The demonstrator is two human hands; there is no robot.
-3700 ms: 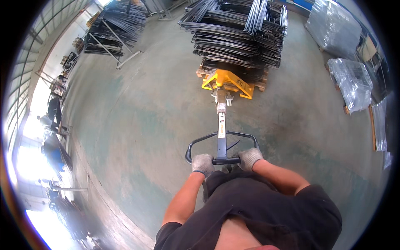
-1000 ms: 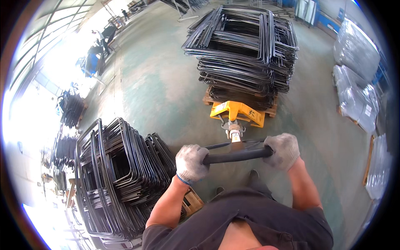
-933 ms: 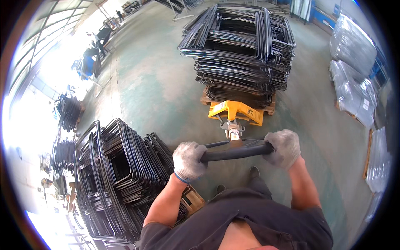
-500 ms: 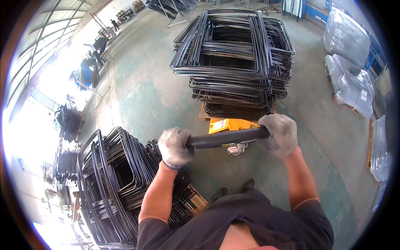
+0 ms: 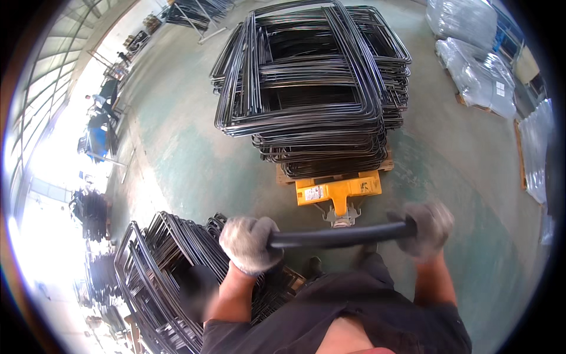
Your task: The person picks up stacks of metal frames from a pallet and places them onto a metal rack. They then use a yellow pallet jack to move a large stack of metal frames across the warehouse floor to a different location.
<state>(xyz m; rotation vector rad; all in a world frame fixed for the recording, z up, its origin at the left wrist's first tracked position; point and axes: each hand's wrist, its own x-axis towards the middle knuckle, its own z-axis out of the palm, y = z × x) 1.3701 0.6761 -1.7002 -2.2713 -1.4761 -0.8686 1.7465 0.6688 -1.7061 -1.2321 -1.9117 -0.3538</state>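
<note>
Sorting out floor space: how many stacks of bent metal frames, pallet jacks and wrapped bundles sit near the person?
Stacks of bent metal frames: 2, the second at lower left
Yellow pallet jack: 1
Plastic-wrapped bundles: 3, more may be cut off at right
Total: 6

Head-worn fisheye, steeply downward, close

At twelve o'clock the tall stack of bent black steel rod frames (image 5: 312, 88) blocks me. At eight o'clock another pile of black wire frames (image 5: 159, 277) crowds my left hand (image 5: 250, 243). Bare green concrete floor (image 5: 177, 171) lies free at ten o'clock, and at three beside my right hand (image 5: 430, 227).
</note>
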